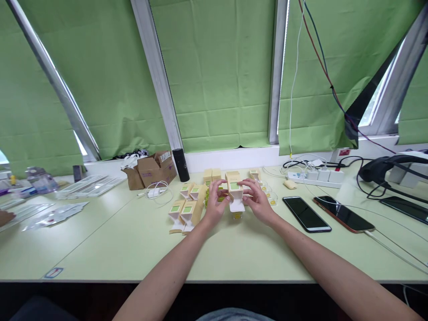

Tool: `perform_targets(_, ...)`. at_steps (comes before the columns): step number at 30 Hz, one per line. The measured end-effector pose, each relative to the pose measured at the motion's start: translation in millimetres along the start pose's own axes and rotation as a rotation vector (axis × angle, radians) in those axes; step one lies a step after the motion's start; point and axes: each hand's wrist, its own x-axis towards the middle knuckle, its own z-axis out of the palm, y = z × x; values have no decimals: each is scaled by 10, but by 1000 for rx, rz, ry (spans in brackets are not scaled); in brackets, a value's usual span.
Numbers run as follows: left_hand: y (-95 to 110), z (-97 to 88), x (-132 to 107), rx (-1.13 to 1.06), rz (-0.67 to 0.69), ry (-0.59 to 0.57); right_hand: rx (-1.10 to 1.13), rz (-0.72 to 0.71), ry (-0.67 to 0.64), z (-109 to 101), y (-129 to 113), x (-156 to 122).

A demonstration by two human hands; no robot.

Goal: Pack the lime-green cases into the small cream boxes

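Note:
A small cream cardboard box [234, 182] with a green label and a white flap hanging open toward me is held above the table. My left hand [216, 200] grips its left side, fingers closed on it. On the opposite side, my right hand [259, 200] pinches the box between thumb and fingers. Just below the flap shows a small clear and yellow piece [237, 215]. Several similar boxes [189, 209] with open flaps stand left of my hands. More boxes [212, 174] are behind, near green pieces partly hidden by my left hand. Clear and yellow pieces [271, 196] lie beyond my right hand.
Two phones [306, 214] lie to the right, by a power strip [316, 177] with cables and a black headset [384, 169]. A brown carton [155, 169] and black cylinder [181, 165] stand at the back. Another person's hand [6, 217] is at far left near plastic packets [55, 216].

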Motion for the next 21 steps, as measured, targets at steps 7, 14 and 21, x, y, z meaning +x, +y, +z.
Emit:
perform_targets(7, 5, 3, -2, 104, 47, -10, -20, 9, -4, -4, 4, -2)
perform_targets(14, -5, 38, 25, 84, 47, 42, -36, 19, -5, 4, -7, -6)
perform_targets(21, 15, 60, 45, 72, 44, 99, 17, 44, -7, 4, -18, -8)
